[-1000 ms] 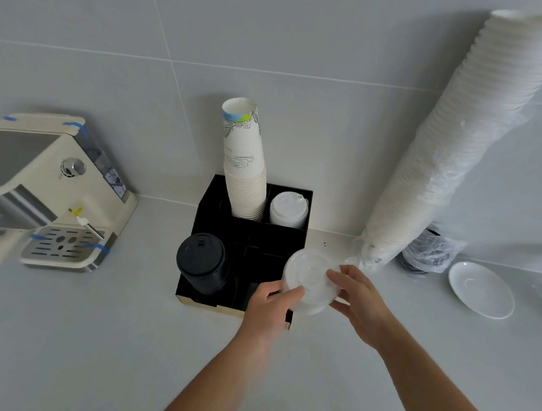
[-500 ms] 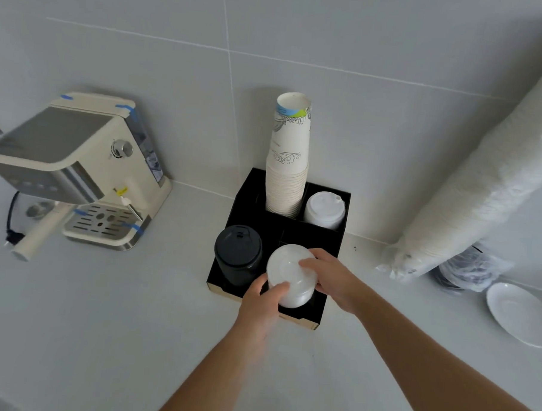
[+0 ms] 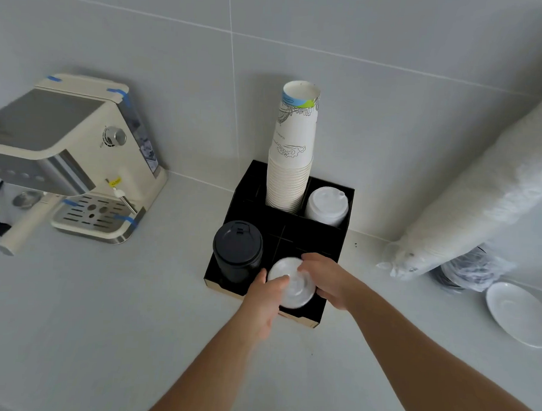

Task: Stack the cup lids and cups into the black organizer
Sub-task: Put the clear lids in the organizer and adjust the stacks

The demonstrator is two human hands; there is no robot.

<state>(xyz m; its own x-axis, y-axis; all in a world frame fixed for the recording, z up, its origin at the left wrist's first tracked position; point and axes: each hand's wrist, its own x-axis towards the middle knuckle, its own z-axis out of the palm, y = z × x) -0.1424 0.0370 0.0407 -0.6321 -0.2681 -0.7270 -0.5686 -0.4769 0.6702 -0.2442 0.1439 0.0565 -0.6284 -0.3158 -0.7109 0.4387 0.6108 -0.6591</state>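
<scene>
The black organizer [image 3: 249, 185] stands against the tiled wall. Its back row holds a tall stack of printed paper cups [image 3: 292, 156] and a stack of white lids [image 3: 327, 204]. A stack of black lids [image 3: 237, 249] fills the front left compartment. Both hands hold a stack of clear lids [image 3: 291, 287] in the front right compartment. My left hand [image 3: 264, 295] grips its near left side. My right hand [image 3: 327, 277] grips its far right side.
A cream espresso machine [image 3: 73, 153] sits at the left. A long sleeve of white cups in plastic [image 3: 481, 199] leans on the wall at the right, above a bag of dark lids [image 3: 468, 270]. A white saucer [image 3: 519, 312] lies further right.
Both hands have lowered the clear lids from above the organizer's front into its front right compartment. The view has shifted, so everything appears further right.
</scene>
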